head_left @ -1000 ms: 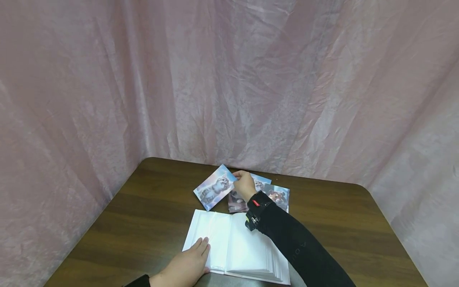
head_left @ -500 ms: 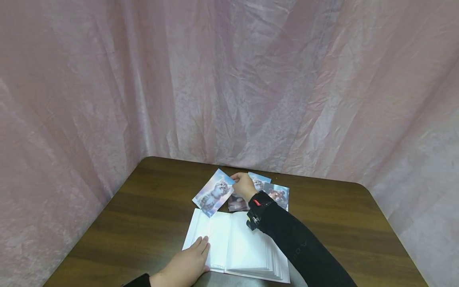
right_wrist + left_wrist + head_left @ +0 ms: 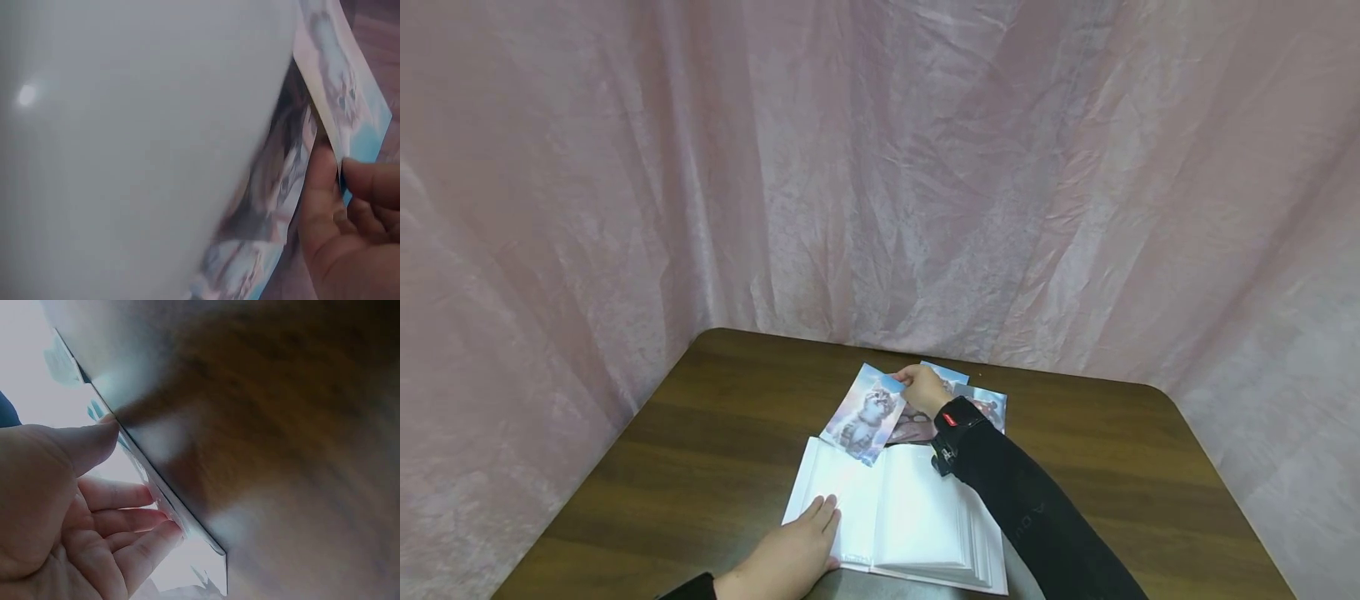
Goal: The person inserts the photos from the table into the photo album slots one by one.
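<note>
A white photo album [image 3: 917, 508] lies spread on the table with white pages showing. My left hand [image 3: 786, 546] rests on its left page, fingers extended; in the left wrist view, the thumb [image 3: 94, 440] touches the album's edge. With thumb and fingers, my right hand [image 3: 925, 389] pinches the corner of a photo card [image 3: 867, 414] showing a fluffy kitten-like animal on pale blue and pink. The lower end of this card overlaps the album's top left. In the right wrist view, the pinched card [image 3: 337, 69] is raised above other cards.
Behind the album lie several more cards: a dark one [image 3: 912, 427] partly under my right hand, a blue one [image 3: 951, 375] and one with a bear [image 3: 988, 406]. The wooden table [image 3: 700, 450] ends at a pink curtain [image 3: 880, 183].
My right hand has drawn the kitten card nearer and turned it more upright, so its lower end now overlaps the album. My left hand has stayed in place.
</note>
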`<state>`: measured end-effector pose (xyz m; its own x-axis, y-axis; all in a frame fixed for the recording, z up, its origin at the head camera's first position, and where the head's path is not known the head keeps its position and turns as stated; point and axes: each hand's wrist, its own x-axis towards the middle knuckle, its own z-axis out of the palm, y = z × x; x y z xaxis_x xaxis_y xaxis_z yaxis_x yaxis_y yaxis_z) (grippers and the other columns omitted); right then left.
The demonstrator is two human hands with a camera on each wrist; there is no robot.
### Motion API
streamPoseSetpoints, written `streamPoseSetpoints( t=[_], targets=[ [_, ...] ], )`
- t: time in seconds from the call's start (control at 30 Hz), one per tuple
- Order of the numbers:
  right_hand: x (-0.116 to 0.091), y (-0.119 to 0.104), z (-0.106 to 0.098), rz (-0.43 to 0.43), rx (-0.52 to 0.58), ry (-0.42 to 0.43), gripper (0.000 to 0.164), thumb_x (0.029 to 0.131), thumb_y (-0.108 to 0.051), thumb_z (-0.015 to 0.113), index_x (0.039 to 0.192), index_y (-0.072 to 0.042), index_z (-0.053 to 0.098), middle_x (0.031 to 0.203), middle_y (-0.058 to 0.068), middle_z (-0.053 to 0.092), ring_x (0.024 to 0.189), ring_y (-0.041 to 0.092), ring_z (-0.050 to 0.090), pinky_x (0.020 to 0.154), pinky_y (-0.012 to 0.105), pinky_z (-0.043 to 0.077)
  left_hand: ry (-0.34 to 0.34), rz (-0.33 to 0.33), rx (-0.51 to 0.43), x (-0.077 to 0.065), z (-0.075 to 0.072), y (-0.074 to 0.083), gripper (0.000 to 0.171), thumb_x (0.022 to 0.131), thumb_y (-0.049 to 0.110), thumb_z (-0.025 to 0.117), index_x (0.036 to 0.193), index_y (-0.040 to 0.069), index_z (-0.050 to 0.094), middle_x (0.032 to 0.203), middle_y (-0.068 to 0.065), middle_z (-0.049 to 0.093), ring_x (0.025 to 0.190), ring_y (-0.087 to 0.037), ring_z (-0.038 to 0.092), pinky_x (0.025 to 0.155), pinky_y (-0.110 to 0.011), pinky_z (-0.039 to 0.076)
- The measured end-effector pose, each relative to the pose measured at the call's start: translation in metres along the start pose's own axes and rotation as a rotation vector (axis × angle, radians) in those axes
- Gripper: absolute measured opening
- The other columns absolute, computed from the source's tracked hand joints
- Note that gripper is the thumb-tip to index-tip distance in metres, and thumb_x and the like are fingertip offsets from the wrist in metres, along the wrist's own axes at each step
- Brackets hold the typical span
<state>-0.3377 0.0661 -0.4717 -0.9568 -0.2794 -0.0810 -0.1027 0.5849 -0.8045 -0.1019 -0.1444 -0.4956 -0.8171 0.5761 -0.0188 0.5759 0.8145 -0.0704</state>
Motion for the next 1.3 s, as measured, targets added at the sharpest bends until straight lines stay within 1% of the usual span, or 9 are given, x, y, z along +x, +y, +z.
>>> streamPoseSetpoints(
  t=[0.23,0.4,0.47,0.57,0.67,0.77,0.87,1.07,1.3],
  targets=[
    [0.004,0.001,-0.007,-0.033,-0.063,-0.030,0.029,0.093,0.008,0.062,0.120,-0.001,0.069,0.105,0.014,0.062,0.081,0.029,0.066,0.059,0.026,0.050,0.000,-0.005,-0.038,0.000,0.002,0.000,0.057,0.095,0.039,0.065,0.128,-0.006,0.063,0.137,-0.023,0.058,0.127,-0.034,0.057,0.094,-0.036,0.054],
    [0.005,-0.007,-0.005,-0.072,-0.108,-0.087,0.028,0.094,0.007,0.062,0.118,-0.003,0.070,0.110,0.013,0.063,0.088,0.023,0.063,0.066,0.028,0.052,0.036,0.014,-0.012,-0.006,0.003,-0.002,0.056,0.092,0.038,0.068,0.124,-0.008,0.065,0.132,-0.023,0.061,0.123,-0.036,0.059,0.096,-0.036,0.053],
    [0.006,-0.010,-0.005,-0.083,-0.116,-0.094,0.027,0.093,0.008,0.061,0.117,-0.003,0.070,0.109,0.013,0.063,0.088,0.024,0.063,0.067,0.029,0.052,0.059,0.023,0.005,-0.007,0.003,-0.003,0.055,0.091,0.037,0.069,0.123,-0.008,0.065,0.131,-0.024,0.061,0.122,-0.036,0.060,0.098,-0.036,0.052],
    [0.008,-0.013,-0.006,-0.091,-0.113,-0.094,0.027,0.093,0.010,0.060,0.116,-0.001,0.070,0.106,0.013,0.063,0.086,0.032,0.065,0.066,0.029,0.052,0.075,0.024,-0.002,-0.007,0.004,-0.003,0.055,0.091,0.037,0.069,0.123,-0.008,0.065,0.132,-0.025,0.061,0.122,-0.036,0.059,0.098,-0.037,0.052],
    [0.009,-0.017,-0.007,-0.088,-0.098,-0.106,0.028,0.093,0.011,0.059,0.117,-0.001,0.069,0.106,0.013,0.063,0.086,0.040,0.066,0.062,0.028,0.051,0.068,0.012,-0.038,-0.007,0.003,-0.003,0.055,0.092,0.035,0.070,0.125,-0.008,0.064,0.134,-0.026,0.059,0.124,-0.037,0.058,0.096,-0.037,0.053],
    [0.009,-0.020,-0.008,-0.078,-0.093,-0.124,0.029,0.095,0.009,0.058,0.119,-0.001,0.069,0.109,0.014,0.063,0.089,0.044,0.065,0.062,0.028,0.051,0.053,0.005,-0.063,-0.008,0.003,-0.003,0.055,0.092,0.035,0.069,0.126,-0.008,0.064,0.135,-0.026,0.058,0.125,-0.038,0.058,0.095,-0.038,0.054],
    [0.008,-0.022,-0.010,-0.084,-0.101,-0.139,0.029,0.095,0.008,0.058,0.120,-0.002,0.068,0.112,0.015,0.062,0.089,0.043,0.065,0.064,0.030,0.052,0.048,0.004,-0.066,-0.008,0.004,-0.003,0.055,0.093,0.035,0.069,0.126,-0.008,0.064,0.135,-0.026,0.058,0.125,-0.038,0.057,0.096,-0.038,0.053],
    [0.011,-0.026,-0.015,-0.113,-0.158,-0.112,0.028,0.094,0.007,0.060,0.117,-0.004,0.070,0.114,0.015,0.063,0.086,0.031,0.068,0.068,0.032,0.055,0.039,-0.003,-0.095,-0.007,0.005,-0.003,0.056,0.093,0.035,0.069,0.128,-0.008,0.063,0.137,-0.027,0.056,0.126,-0.039,0.057,0.094,-0.039,0.054],
    [0.010,-0.037,-0.016,-0.140,-0.193,-0.107,0.031,0.089,0.012,0.059,0.115,-0.001,0.071,0.101,0.015,0.067,0.083,0.038,0.070,0.061,0.028,0.054,0.013,-0.022,-0.128,-0.006,0.003,-0.003,0.056,0.094,0.035,0.068,0.130,-0.008,0.061,0.139,-0.027,0.055,0.128,-0.040,0.055,0.095,-0.041,0.054]
  ],
)
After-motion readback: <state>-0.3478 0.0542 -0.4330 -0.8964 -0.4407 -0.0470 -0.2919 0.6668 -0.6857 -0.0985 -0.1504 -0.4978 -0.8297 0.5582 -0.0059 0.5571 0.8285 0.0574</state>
